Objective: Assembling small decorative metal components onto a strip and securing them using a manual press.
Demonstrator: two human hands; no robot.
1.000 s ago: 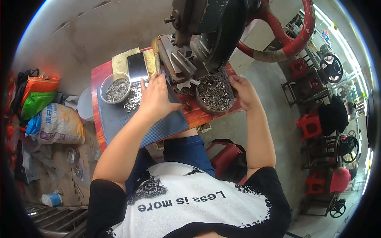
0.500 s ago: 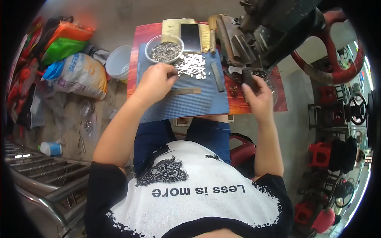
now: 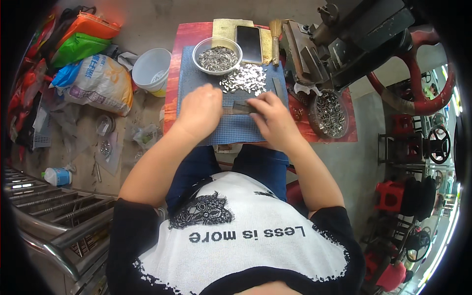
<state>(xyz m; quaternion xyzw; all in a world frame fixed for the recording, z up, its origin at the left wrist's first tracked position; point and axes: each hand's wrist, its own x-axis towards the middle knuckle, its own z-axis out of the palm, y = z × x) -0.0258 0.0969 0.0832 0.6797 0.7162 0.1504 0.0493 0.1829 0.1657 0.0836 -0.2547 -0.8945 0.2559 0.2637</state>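
My right hand (image 3: 276, 120) grips a dark rectangular block (image 3: 242, 107) between thumb and fingers, low over the blue mat (image 3: 236, 132). Close by on its left, my left hand (image 3: 200, 110) is closed, its fingers curled; what they hold, if anything, is hidden. A flat strip (image 3: 227, 111) lies partly showing between the hands. Beyond them a pile of small shiny metal pieces (image 3: 250, 78) is spread on the mat. Behind it stands a clear round bowl (image 3: 196, 63) full of similar, darker-looking pieces. Another dark strip (image 3: 278, 87) lies right of the pile.
A phone (image 3: 249, 43) on a yellow cloth (image 3: 231, 28) and a brush (image 3: 276, 37) lie at the back. A machine with a red handwheel (image 3: 418, 101) rises at the right, above a tub of metal bits (image 3: 328, 115). A white bucket (image 3: 147, 69) stands left of the table.
My right hand has come left from beside the machine to the mat's middle, carrying the dark block. My left hand has drawn back from the pile and curled. The view has shifted slightly.
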